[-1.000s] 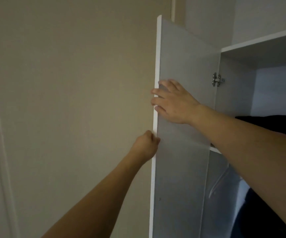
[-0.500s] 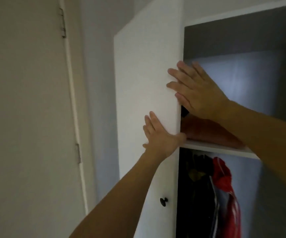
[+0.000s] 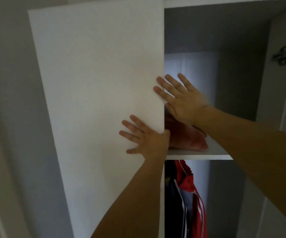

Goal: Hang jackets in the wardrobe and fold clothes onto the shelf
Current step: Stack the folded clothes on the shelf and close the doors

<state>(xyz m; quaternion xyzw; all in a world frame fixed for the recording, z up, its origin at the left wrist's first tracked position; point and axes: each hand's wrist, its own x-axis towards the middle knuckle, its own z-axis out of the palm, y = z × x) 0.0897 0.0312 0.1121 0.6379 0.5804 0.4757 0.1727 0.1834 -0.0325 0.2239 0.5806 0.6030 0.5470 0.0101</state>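
Pressing wardrobe door: left hand flat (thumb round edge), right hand fingers overlapping edge.

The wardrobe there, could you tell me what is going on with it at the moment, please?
A person has both hands flat on the white wardrobe door: the left hand lower, thumb hooked round its edge, the right hand higher at the edge. Behind it, a folded reddish garment lies on the shelf, and a red jacket hangs below beside darker clothes.
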